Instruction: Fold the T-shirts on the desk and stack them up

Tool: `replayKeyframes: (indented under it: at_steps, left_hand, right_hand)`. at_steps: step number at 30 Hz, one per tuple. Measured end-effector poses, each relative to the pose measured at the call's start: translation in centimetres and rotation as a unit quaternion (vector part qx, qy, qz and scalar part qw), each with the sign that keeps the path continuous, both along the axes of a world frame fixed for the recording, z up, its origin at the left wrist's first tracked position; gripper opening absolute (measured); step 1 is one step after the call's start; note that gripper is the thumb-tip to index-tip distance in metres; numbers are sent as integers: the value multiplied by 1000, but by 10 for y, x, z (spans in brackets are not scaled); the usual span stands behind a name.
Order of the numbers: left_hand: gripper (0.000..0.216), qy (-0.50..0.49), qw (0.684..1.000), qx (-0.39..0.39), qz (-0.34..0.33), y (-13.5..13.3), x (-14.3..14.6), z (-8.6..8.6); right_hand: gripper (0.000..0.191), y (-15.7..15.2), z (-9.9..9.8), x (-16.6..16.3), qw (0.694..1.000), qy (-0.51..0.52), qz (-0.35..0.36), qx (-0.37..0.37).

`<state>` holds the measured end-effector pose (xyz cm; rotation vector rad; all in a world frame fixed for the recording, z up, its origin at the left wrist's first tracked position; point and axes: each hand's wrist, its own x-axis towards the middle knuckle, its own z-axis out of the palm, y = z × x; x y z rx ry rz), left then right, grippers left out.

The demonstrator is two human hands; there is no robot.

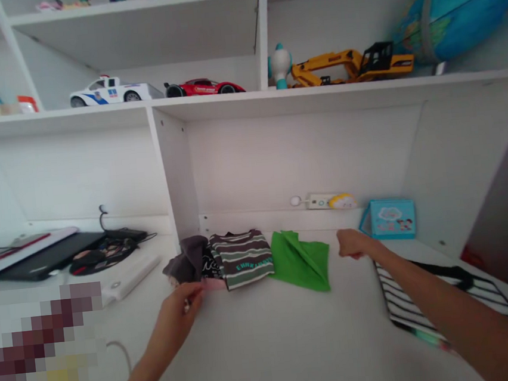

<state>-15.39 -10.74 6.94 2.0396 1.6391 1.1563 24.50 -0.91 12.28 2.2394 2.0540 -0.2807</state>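
My left hand [186, 305] is closed in a pinch at the left end of a pink piece of cloth [213, 284]. Just behind it is a crumpled dark grey cloth [188, 258], with a black cloth bearing white print [210, 265] beside it. A folded striped shirt [245, 257] in brown, green and white lies in the middle. Its right side meets a loosely folded bright green cloth [303, 260]. To the right of the green cloth, apart from it, my right hand [353, 244] is curled into a fist; the inside of its fingers is hidden.
A black-and-white striped bag [412, 295] lies under my right forearm. A blue box-like item [392, 219] and a power strip [322, 200] stand at the back. Left are a white device [132, 277] and a dark laptop [49, 258]. Toy vehicles line the shelf [227, 100] above.
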Motion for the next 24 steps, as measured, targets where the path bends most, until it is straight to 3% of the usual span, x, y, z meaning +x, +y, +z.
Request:
replayKeyframes:
  at_steps: [4, 8, 11, 14, 18, 21, 24]
  left_hand:
    - [22, 191, 977, 29, -89, 23, 57, 14]
    - [26, 317, 948, 13, 31, 65, 98, 12]
    - [17, 342, 935, -32, 90, 92, 97, 12]
    - [21, 324, 938, -27, 124, 105, 71, 32]
    - [32, 182, 925, 39, 332, 110, 8, 74]
    - [32, 121, 921, 45, 367, 105, -40, 92]
    - [40, 115, 907, 115, 389, 95, -54, 89]
  right_hand:
    - [42, -10, -37, 6, 997, 66, 35, -7]
    - [29, -2, -50, -38, 992, 106, 64, 4]
    - [22, 16, -20, -83, 983, 140, 96, 70]
    - [18, 37, 38, -137, 950, 194, 151, 191]
    - [30, 51, 102, -197, 897, 256, 226, 281]
    - [38, 48, 115, -201, 884, 272, 265, 272]
    - [31, 38, 100, -162, 906, 236, 280, 212]
